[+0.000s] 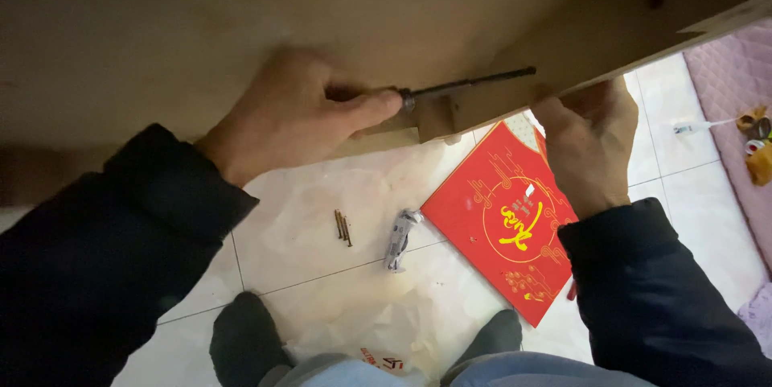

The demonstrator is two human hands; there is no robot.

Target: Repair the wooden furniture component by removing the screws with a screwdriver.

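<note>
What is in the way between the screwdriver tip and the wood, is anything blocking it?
Nothing visible. The left hand grips the screwdriver, whose shaft runs straight to the wooden rail. The right hand holds the rail from below, clear of the shaft. The tip's contact point is too dark to see.

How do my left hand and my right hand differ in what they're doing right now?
The left hand is closed around a screwdriver handle, thumb along it; the right hand holds no tool and grips the edge of the wooden board. The left hand lies flat against the wood, while the right hand's fingers hook up behind the edge. Both wear dark sleeves and touch the same wooden piece.
</note>
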